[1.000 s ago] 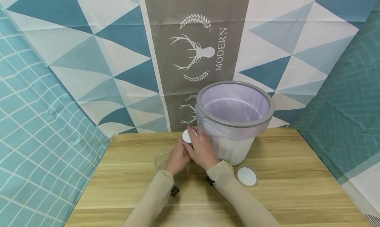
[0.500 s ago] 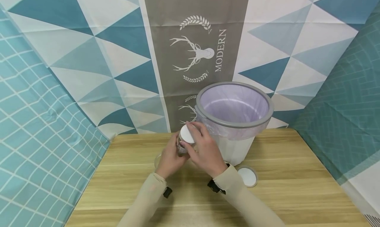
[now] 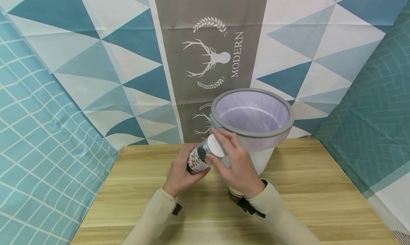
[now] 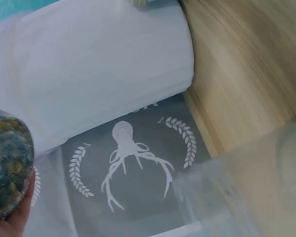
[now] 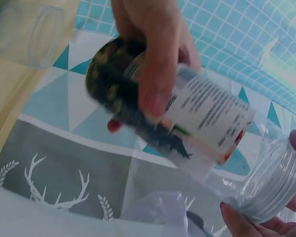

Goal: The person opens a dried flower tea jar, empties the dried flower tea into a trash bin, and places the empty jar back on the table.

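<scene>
A clear jar (image 3: 198, 160) with a printed label and dark, clumpy contents is tilted in front of the bin, its white lid (image 3: 216, 146) toward the upper right. My left hand (image 3: 179, 175) grips the body near the base. With thumb and fingers, my right hand (image 3: 240, 163) holds the lid at its rim. The jar's bottom (image 4: 10, 163) shows greenish-brown contents in the left wrist view. In the right wrist view, the contents lie in the base end of the labelled jar (image 5: 202, 118), and the part near the lid is see-through.
A white bin (image 3: 253, 111) with a grey rim and lavender liner stands behind the hands. A clear container (image 5: 27, 34) sits on the wooden table (image 3: 128, 202). Another jar (image 3: 235, 193) is partly hidden under the right wrist. Patterned cloth (image 3: 128, 60) hangs behind.
The jar has come up into fuller view and leans from nearly upright over to the right. My right hand has moved right along with the lid, and the forearm now covers the round lid on the table.
</scene>
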A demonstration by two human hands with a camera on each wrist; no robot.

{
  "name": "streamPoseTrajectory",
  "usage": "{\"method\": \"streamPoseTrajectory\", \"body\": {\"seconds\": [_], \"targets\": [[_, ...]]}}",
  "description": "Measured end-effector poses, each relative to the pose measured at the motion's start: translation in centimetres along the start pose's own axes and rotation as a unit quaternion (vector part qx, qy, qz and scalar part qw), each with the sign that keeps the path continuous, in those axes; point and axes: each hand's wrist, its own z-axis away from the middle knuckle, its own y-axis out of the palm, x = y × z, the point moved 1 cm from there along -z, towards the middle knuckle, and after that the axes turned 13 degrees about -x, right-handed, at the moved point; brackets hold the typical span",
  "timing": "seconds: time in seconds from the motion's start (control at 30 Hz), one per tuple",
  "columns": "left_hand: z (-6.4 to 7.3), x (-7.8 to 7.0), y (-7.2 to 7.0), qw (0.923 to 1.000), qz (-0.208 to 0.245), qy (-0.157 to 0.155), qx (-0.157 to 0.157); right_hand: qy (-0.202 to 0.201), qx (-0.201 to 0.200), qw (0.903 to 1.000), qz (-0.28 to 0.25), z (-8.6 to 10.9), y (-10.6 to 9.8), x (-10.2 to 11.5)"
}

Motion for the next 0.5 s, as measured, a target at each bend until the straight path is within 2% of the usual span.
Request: {"method": "streamPoseTrajectory", "body": {"seconds": [0.2, 0.5], "targets": [[0.1, -1.2, -0.2, 0.9969, -0.042, 0.067, -0.002, 0.014, 0.016, 0.9998, -0.005, 0.8, -1.6, -0.7], [0.4, -2.7, -0.2, 0.9931, -0.074, 0.09, 0.016, 0.025, 0.037, 0.999, 0.006, 1.7, -3.0, -1.9]]}}
